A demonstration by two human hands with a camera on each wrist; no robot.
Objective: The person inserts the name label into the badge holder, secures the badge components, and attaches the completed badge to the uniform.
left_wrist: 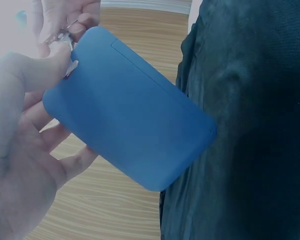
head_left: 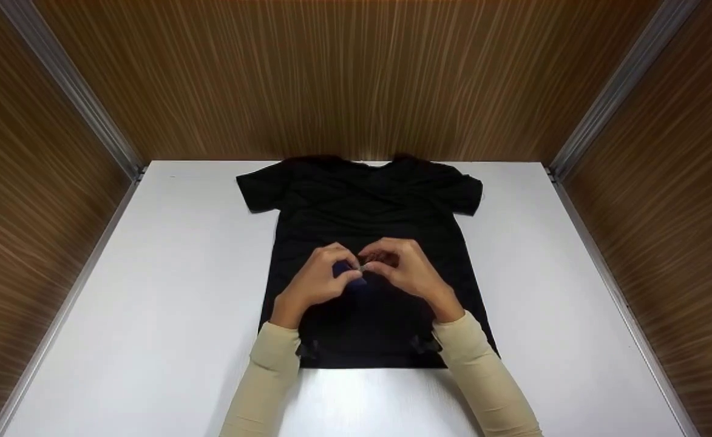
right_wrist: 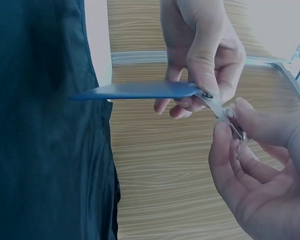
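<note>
A flat blue badge holder with rounded corners hangs from a short clear strap fastened by a snap. At the strap's other end is a small metal clip. My left hand pinches the strap close to the holder's edge, thumb on top. Pinched between the thumb and fingers of my right hand is the metal clip. Both hands meet above a black short-sleeved T-shirt, spread flat with its neckline away from me. In the head view, the hands partly hide the holder.
The shirt lies on a white table. Wood-grain panels stand at the back and on both sides, with metal strips along their corners.
</note>
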